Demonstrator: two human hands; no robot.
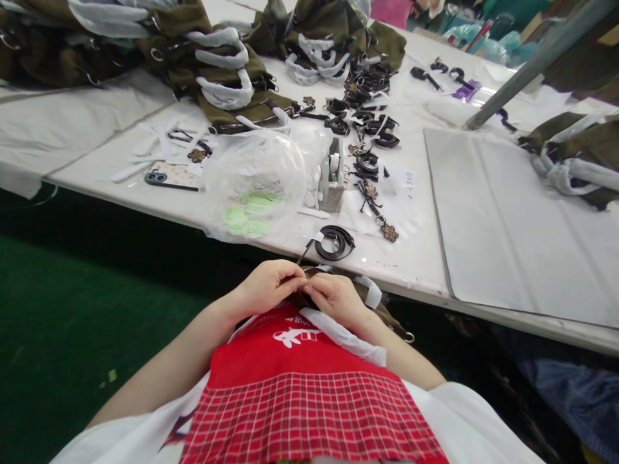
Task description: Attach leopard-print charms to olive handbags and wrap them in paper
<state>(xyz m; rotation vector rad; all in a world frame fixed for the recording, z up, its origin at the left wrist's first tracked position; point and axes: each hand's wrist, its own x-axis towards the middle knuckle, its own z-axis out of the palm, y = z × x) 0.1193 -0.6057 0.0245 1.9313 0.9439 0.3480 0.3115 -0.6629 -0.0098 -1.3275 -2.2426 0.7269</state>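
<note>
My left hand (273, 283) and my right hand (334, 296) meet in front of the red apron, fingers pinched together at the edge of an olive bag (387, 317). What lies between the fingertips is too small to make out. The bag rests against my lap below the table edge, with white-wrapped handles (345, 335) on it. Just beyond my hands a coiled black strap (337, 243) with a white tag lies on the table edge, its end running down toward the bag.
On the white table (184, 209) are a plastic bag with green pieces (256, 206), a phone (169, 175), a tape dispenser (333, 177), black straps with flower charms (388, 232) and piled olive bags (222, 71). A grey board (512, 219) and slanted metal pole (536, 67) stand right.
</note>
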